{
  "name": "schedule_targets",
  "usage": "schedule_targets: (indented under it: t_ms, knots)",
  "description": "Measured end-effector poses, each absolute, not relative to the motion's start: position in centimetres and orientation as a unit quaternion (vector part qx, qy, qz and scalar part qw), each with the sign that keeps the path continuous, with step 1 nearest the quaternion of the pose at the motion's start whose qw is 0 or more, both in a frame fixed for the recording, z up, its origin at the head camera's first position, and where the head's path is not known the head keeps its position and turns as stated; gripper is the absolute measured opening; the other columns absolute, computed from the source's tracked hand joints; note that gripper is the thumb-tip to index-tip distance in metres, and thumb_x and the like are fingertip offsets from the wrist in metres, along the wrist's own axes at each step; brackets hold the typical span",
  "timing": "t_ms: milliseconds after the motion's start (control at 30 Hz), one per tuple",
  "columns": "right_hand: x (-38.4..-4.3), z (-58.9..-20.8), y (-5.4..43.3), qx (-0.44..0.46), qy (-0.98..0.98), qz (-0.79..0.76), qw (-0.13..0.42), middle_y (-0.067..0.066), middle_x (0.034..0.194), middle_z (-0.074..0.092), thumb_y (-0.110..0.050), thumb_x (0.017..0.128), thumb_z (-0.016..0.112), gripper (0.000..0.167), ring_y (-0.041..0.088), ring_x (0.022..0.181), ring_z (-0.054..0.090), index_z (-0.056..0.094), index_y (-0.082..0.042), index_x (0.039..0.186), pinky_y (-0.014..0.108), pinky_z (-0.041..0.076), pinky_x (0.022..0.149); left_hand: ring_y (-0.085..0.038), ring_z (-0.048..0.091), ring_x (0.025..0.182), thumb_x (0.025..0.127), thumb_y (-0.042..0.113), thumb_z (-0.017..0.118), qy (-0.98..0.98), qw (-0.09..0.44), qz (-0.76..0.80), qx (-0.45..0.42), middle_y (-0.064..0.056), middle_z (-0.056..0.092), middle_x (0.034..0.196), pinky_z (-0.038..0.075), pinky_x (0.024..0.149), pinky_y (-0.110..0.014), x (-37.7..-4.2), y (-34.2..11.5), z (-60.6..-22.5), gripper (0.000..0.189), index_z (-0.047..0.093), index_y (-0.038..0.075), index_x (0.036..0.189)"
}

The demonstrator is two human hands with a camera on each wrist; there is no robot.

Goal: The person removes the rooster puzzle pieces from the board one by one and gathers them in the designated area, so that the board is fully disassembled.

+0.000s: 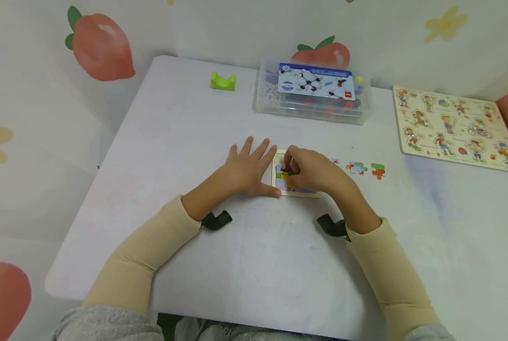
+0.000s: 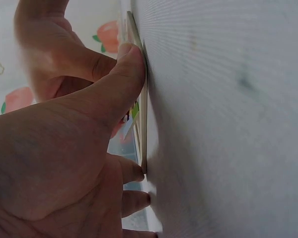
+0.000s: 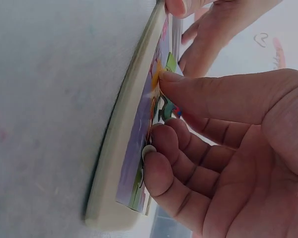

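Note:
A small jigsaw puzzle in a pale frame (image 1: pixel 300 194) lies on the table in front of the person, with colourful pieces set inside it. The left hand (image 1: pixel 247 174) spreads its fingers flat at the frame's left side, its thumb resting on the near left corner. Over the puzzle, the right hand (image 1: pixel 315 171) pinches a puzzle piece (image 3: pixel 167 108) between thumb and fingers, low against the picture; the fingers hide part of it. To the right lie loose jigsaw pieces, a blue-and-green one (image 1: pixel 358 167), a green-and-red one (image 1: pixel 378 171), and another partly behind the right hand.
At the back stands a clear plastic box (image 1: pixel 309 112) with a molecule-model card on its lid. A light green cradle-shaped block (image 1: pixel 223 82) sits to its left. A wooden board with children figures (image 1: pixel 458 128) lies at the right. Behind hangs a fruit-print cloth (image 1: pixel 219 28).

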State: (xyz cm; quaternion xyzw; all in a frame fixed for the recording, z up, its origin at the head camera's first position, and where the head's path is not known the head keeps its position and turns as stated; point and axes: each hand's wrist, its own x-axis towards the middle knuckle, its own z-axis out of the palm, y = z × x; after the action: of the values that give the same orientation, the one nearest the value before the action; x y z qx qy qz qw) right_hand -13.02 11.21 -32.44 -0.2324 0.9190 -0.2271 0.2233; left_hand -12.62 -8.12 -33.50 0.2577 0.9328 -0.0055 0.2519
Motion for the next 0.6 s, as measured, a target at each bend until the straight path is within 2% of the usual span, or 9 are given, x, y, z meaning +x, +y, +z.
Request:
schedule_targets:
  t_ms: [133, 300, 600]
  knots:
    - [-13.06, -32.49, 11.13, -0.237, 0.921, -0.226, 0.212, 0.011, 0.086, 0.057, -0.002, 0.084, 0.076, 0.032, 0.026, 0.078, 0.051, 0.057, 0.0, 0.109, 0.04, 0.043, 0.073, -0.044, -0.003, 0.15, 0.082, 0.084, 0.05, 0.933, 0.251, -0.007, 0.258, -0.007, -0.007, 0.168, 0.014, 0.114, -0.065, -12.64, -8.12, -33.54, 0.117, -0.002, 0.018, 0.163]
    - [-13.05, -32.6, 11.13, -0.233, 0.924, -0.231, 0.197, 0.011, 0.092, 0.061, 0.005, 0.086, 0.068, 0.021, 0.027, 0.084, 0.055, 0.059, -0.001, 0.105, 0.043, 0.047, 0.077, -0.044, -0.003, 0.15, 0.081, 0.085, 0.05, 0.933, 0.25, -0.005, 0.259, -0.008, -0.006, 0.168, 0.015, 0.113, -0.066, -12.67, -8.08, -33.61, 0.117, -0.001, 0.018, 0.163]
    - [-13.2, -32.71, 11.43, -0.24, 0.92, -0.245, 0.193, 0.01, 0.087, 0.061, 0.008, 0.087, 0.062, 0.018, 0.027, 0.08, 0.055, 0.058, -0.002, 0.101, 0.041, 0.046, 0.073, -0.044, -0.003, 0.15, 0.081, 0.085, 0.05, 0.933, 0.249, -0.005, 0.259, -0.008, -0.006, 0.168, 0.015, 0.113, -0.065, -12.64, -8.07, -33.56, 0.117, 0.0, 0.018, 0.163]
